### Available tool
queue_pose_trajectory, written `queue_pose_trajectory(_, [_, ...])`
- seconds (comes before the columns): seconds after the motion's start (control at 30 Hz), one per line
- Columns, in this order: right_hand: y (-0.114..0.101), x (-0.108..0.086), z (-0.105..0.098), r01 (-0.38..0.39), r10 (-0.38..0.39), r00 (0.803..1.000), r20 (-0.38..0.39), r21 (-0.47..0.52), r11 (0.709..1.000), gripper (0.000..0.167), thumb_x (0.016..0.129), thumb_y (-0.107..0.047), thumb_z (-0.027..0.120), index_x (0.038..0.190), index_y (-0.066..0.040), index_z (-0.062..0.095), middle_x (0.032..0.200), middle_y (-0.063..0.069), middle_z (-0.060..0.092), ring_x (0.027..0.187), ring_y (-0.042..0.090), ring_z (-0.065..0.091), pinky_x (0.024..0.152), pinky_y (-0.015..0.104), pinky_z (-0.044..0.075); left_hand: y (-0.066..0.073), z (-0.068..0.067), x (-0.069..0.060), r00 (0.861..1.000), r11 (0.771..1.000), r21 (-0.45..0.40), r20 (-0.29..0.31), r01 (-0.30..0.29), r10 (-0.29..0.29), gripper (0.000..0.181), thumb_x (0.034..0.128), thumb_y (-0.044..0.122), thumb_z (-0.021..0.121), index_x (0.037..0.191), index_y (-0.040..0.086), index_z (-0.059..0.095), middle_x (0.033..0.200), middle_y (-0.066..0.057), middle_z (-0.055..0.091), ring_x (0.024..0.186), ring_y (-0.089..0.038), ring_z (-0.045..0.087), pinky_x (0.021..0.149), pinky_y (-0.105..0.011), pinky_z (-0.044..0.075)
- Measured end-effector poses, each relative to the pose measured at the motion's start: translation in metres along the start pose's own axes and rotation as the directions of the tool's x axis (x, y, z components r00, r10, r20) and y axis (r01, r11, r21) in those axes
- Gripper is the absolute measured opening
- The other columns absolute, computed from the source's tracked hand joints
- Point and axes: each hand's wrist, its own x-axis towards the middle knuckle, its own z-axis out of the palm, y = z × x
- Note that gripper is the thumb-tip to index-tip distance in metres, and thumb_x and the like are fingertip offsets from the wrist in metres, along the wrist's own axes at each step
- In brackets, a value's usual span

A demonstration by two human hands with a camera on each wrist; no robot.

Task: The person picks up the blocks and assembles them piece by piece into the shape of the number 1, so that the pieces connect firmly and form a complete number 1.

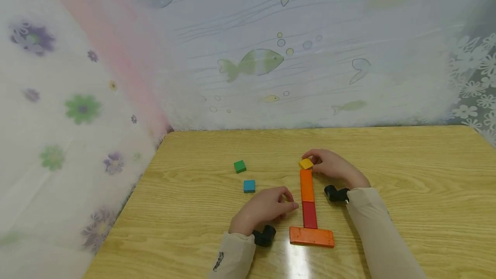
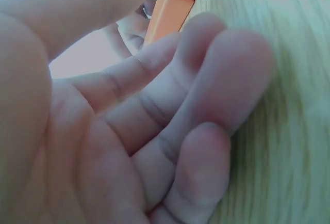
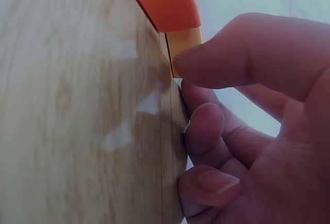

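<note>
In the head view a yellow block (image 1: pixel 305 164) lies at the far end of a long orange block (image 1: pixel 307 185), turned a little. My right hand (image 1: pixel 335 168) pinches it between thumb and fingers; the right wrist view shows the thumb on the yellow block (image 3: pixel 184 41) beside the orange one (image 3: pixel 167 2). A red block (image 1: pixel 309 215) continues the column toward me and meets a crosswise orange block (image 1: pixel 311 237). Left of the column, my left hand (image 1: pixel 265 208) rests near the table with fingers loosely bent, holding nothing.
A green block (image 1: pixel 240 166) and a blue block (image 1: pixel 249 186) lie on the wooden table (image 1: pixel 186 210), left of the column. Behind the table hangs a pale sheet (image 1: pixel 240 111) with printed fish. Another sheet (image 1: pixel 77 141) with flowers is at the left.
</note>
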Motion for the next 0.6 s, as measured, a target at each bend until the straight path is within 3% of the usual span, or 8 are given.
queue_pose_trajectory(0.3, [0.001, -0.002, 0.001, 0.001, -0.001, 1.0, -0.013, 0.003, 1.0, 0.041, 0.08, 0.002, 0.048, 0.119, -0.009, 0.054, 0.095, 0.008, 0.052, 0.082, 0.023, 0.044, 0.07, 0.035, 0.036, -0.009, -0.003, 0.004, 0.998, 0.999, -0.035, -0.053, -0.026, 0.024, 0.02, 0.0865, 0.041, 0.055, 0.088, 0.022, 0.058, 0.06, -0.002, 0.058, 0.051, -0.017, 0.056, 0.054, -0.029, 0.043])
queue_pose_trajectory(0.6, [0.0, -0.001, 0.002, -0.02, 0.021, 0.999, -0.027, 0.016, 1.0, 0.039, 0.081, 0.001, 0.049, 0.119, -0.008, 0.053, 0.094, 0.008, 0.051, 0.082, 0.022, 0.043, 0.071, 0.034, 0.036, -0.016, -0.009, 0.005, 0.999, 0.995, -0.102, -0.053, -0.003, -0.003, 0.023, 0.0866, 0.041, 0.055, 0.087, 0.018, 0.058, 0.065, -0.004, 0.058, 0.05, -0.02, 0.058, 0.054, -0.031, 0.045])
